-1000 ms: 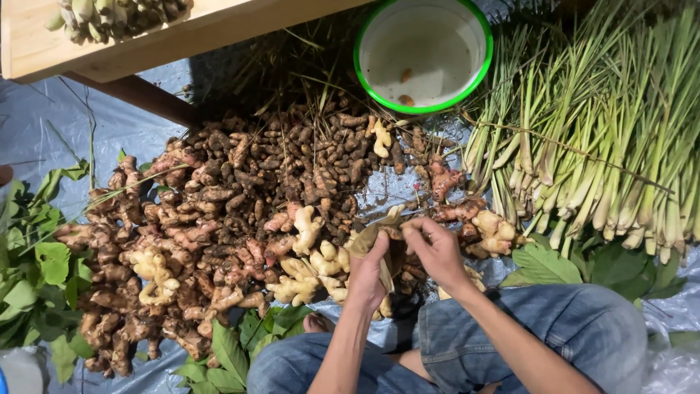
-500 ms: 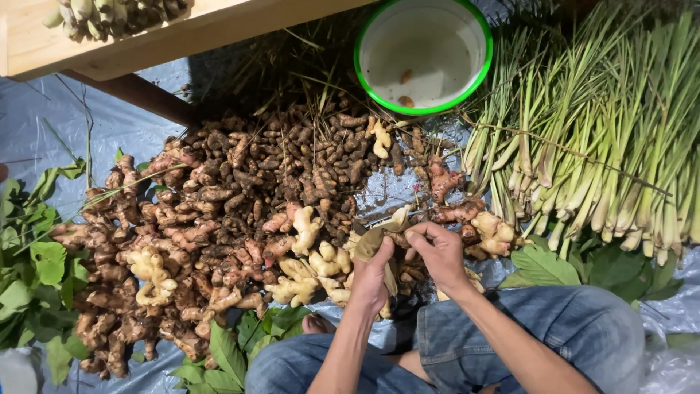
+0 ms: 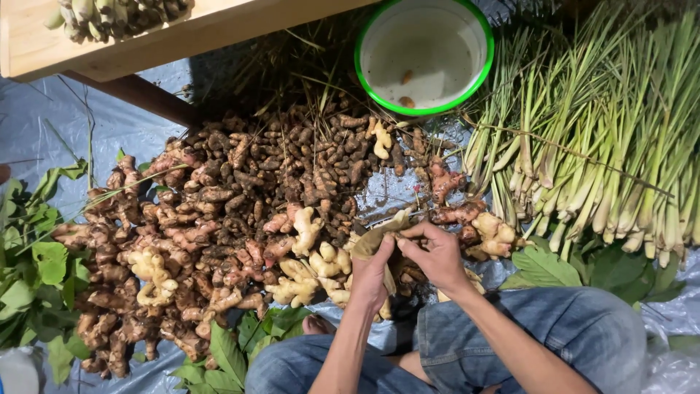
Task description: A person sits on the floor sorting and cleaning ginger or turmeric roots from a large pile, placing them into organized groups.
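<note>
My left hand (image 3: 373, 271) grips a pale piece of ginger root (image 3: 372, 237) just above my knees. My right hand (image 3: 436, 253) is closed on the same root from the right, fingers pinching its upper end. Both hands hover at the near edge of a big pile of brown rhizomes (image 3: 240, 219) with lighter ginger pieces (image 3: 310, 263) among them. More ginger knobs (image 3: 492, 232) lie just right of my right hand.
A white bowl with a green rim (image 3: 477, 69) sits at the far side. Lemongrass stalks (image 3: 605, 153) are bundled on the right. Green leaves (image 3: 33, 263) lie at the left. A wooden bench (image 3: 146, 40) crosses the top left. Blue plastic sheet (image 3: 44, 124) covers the ground.
Both hands stayed on the ginger root near my knees; the fingers shifted slightly, turning the piece. The piles have not moved.
</note>
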